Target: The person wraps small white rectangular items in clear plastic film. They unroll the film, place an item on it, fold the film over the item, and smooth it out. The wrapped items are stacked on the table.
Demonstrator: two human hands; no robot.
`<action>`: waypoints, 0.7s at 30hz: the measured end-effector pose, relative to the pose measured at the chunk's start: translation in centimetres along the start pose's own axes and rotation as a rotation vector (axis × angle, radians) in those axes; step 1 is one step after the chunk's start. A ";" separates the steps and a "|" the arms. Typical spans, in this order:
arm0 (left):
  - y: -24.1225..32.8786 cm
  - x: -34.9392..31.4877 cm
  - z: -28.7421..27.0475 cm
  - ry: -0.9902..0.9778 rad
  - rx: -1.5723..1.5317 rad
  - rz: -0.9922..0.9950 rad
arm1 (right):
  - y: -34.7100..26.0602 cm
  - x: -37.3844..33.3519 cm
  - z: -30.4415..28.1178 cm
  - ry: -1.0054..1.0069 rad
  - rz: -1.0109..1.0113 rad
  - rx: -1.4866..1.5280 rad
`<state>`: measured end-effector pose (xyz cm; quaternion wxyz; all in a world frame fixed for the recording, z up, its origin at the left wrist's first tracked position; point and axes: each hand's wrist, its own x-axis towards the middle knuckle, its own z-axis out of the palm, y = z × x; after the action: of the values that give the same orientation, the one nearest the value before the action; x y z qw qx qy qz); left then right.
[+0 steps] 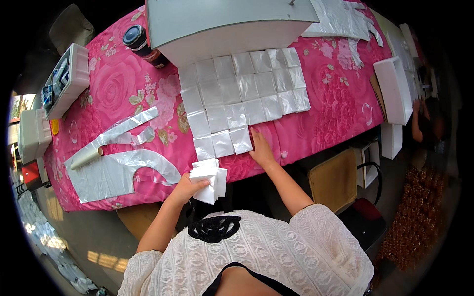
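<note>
My left hand [184,189] is closed round a fanned stack of small white square packets [213,181], held past the table's near edge. At the near end of the rows, my right hand [262,151] rests beside a flat square packet [240,140], fingers stretched along its right edge. Several more clear-wrapped white packets [237,89] lie edge to edge in rows on the pink flowered tablecloth [326,103]. The lowest row is short and sits at the left. Whether my right fingertips grip the packet's edge is hard to see.
A large pale box [227,39] stands behind the rows. Near it is a dark lidded cup [140,44]. Plastic sheeting [106,175] and a small roll [86,158] lie left. White bins [74,74] stand at the left edge, a chair [333,180] at the near right.
</note>
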<state>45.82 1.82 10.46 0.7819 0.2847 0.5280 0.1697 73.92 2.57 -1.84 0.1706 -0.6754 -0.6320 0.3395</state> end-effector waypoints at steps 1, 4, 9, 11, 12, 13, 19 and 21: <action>0.0 0.1 0.4 0.007 0.001 -0.007 | -0.4 -0.4 -0.2 0.008 -0.017 -0.012; -0.1 1.6 0.7 -0.029 0.046 -0.026 | -0.8 -0.6 -0.5 0.034 -0.007 -0.036; 0.3 3.6 2.0 -0.078 0.080 -0.063 | -3.0 -3.0 -1.4 0.295 -0.096 -0.032; -0.4 4.8 2.8 -0.107 0.020 -0.028 | -3.6 -4.8 -0.3 0.096 0.119 0.546; -0.7 5.4 3.2 -0.120 -0.012 -0.010 | -3.8 -5.7 0.2 -0.007 0.224 0.834; -0.7 5.9 3.8 -0.138 -0.039 -0.044 | -4.3 -6.2 0.1 -0.080 0.327 1.082; -0.2 7.3 7.6 -0.214 -0.189 -0.088 | -6.1 -7.4 -2.1 -0.094 0.448 1.378; -0.1 7.5 8.2 -0.231 -0.182 -0.105 | -4.7 -7.5 -1.9 -0.086 0.425 1.288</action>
<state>56.24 3.79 7.22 0.8678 0.2025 0.4310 0.1417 71.97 -3.65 4.41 0.4431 -0.5344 -0.1635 0.7010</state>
